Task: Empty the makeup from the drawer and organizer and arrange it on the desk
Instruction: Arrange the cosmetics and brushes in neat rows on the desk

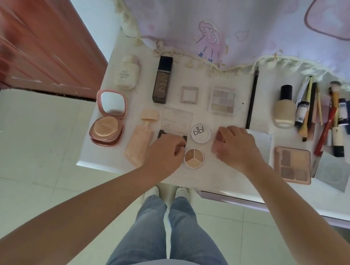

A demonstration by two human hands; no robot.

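Note:
Makeup lies in rows on the white desk. My left hand has curled fingers on the near edge of a small dark compact, beside a three-shade concealer pot. My right hand grips a pink translucent case just right of a white round jar. Behind them sit a dark foundation bottle, a small square compact and a pastel eyeshadow palette. An open cushion compact and a peach tube lie at the left.
A beige bottle, a heap of brushes and pencils, a pink palette and a grey card fill the right side. A long black pencil lies upright mid-desk. A lilac cloth hangs behind. A red-brown door stands left.

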